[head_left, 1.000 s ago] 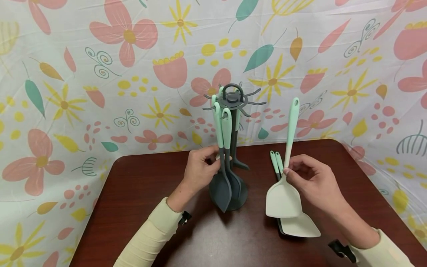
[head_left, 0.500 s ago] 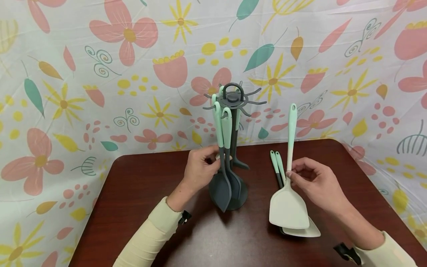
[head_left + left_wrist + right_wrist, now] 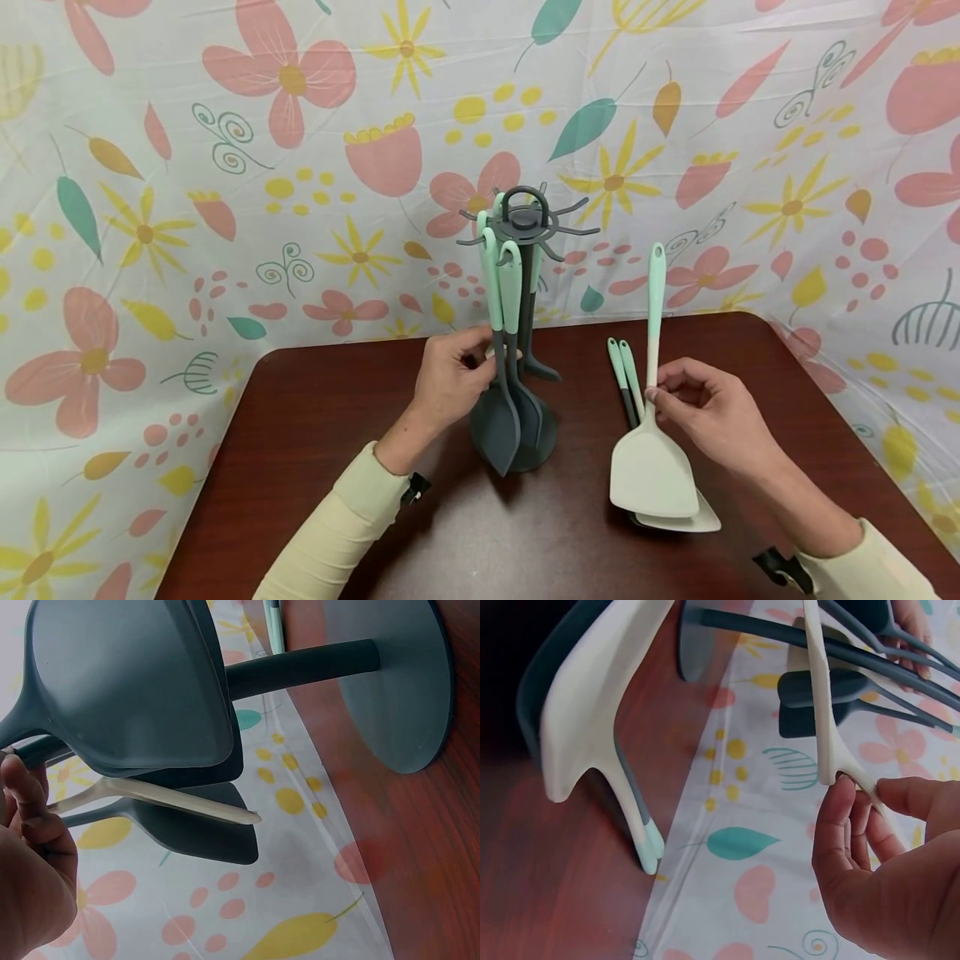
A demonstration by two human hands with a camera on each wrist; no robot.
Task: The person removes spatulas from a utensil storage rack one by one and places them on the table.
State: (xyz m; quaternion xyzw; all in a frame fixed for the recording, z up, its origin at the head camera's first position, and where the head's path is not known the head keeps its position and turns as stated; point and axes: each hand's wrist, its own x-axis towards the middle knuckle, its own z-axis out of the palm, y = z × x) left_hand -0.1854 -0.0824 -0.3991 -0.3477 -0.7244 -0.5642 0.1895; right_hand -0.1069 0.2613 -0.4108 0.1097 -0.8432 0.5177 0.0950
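In the head view my right hand (image 3: 708,408) pinches the neck of a cream turner (image 3: 652,471), whose mint handle points up. The turner overlaps a cream spatula (image 3: 701,521) lying over a dark one on the table. To the left stands a dark grey utensil stand (image 3: 523,220) with a hooked ring on top. Several dark utensils with mint handles hang from it, among them a dark turner (image 3: 498,429). My left hand (image 3: 450,379) reaches in behind them, its curled fingers around the neck of a cream utensil (image 3: 180,801); the handles partly hide the fingertips.
The brown table (image 3: 300,467) has rounded far corners. Behind it hangs a floral cloth (image 3: 300,208). Bare hooks (image 3: 573,231) stick out on the stand's right side. A dark strap shows at each wrist.
My right hand has lowered the cream turner and shifted it slightly right, over the spatulas on the table. My left hand and the stand have not visibly moved.
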